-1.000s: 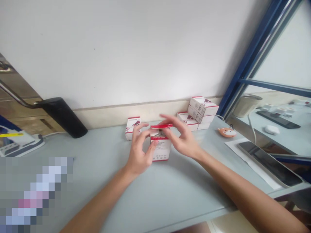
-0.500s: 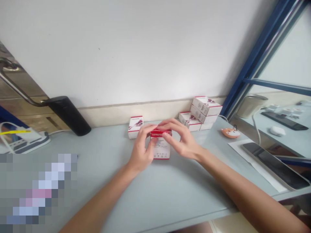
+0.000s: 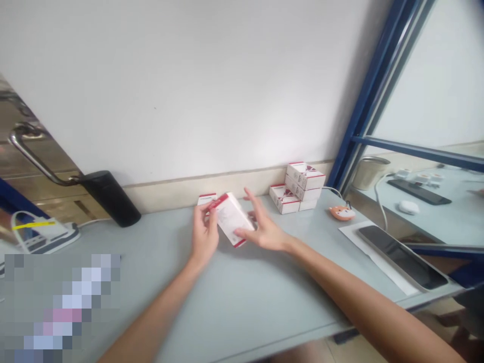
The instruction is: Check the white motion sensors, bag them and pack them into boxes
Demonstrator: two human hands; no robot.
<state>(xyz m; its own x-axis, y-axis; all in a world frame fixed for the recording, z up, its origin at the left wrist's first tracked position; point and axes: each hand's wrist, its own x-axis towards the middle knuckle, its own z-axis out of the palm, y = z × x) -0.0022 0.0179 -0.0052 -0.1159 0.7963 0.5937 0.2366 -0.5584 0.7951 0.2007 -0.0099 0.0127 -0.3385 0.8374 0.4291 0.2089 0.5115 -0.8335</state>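
You've got tabletop [image 3: 242,302] room nearside of the held carton [image 3: 230,219]; carton stack [image 3: 302,189] blocks right-rear, black cylinder [image 3: 111,199] left-rear.

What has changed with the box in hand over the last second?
The box, upright and open-topped before, was closed, then tilted, top leaning left. The left hand grips its top end; the right hand moved from the top to its lower right. Stack and phone stayed put.
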